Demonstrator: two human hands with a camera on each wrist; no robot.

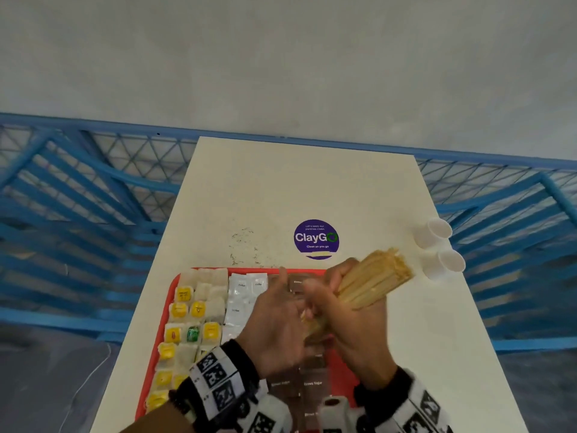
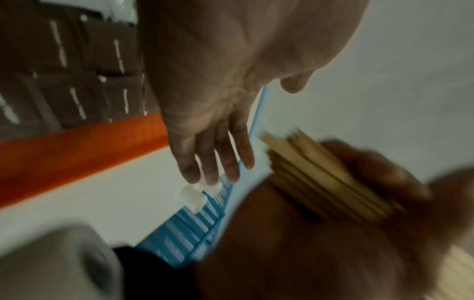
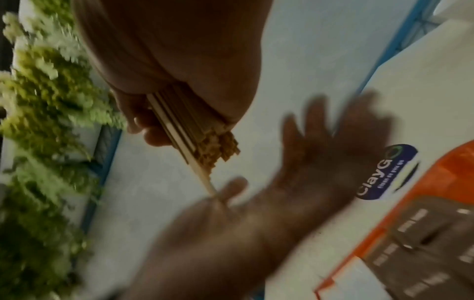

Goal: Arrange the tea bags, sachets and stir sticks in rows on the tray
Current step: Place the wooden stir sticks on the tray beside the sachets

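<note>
Head view: the bundle of stir sticks sits clamped in the right hand grip, tips fanning toward 2 o'clock above the red tray. The left hand, fingers straight and apart, touches the bundle's lower end. On the tray lie tea bags, white sachets and brown sachets marked "Brown Sugar". At 12 o'clock the tabletop carries a "ClayGo, Clean as you go" sticker; two white cups at 2.

Two white cups; one red tray; one round sticker; one stir-stick bundle, uncountable.
</note>
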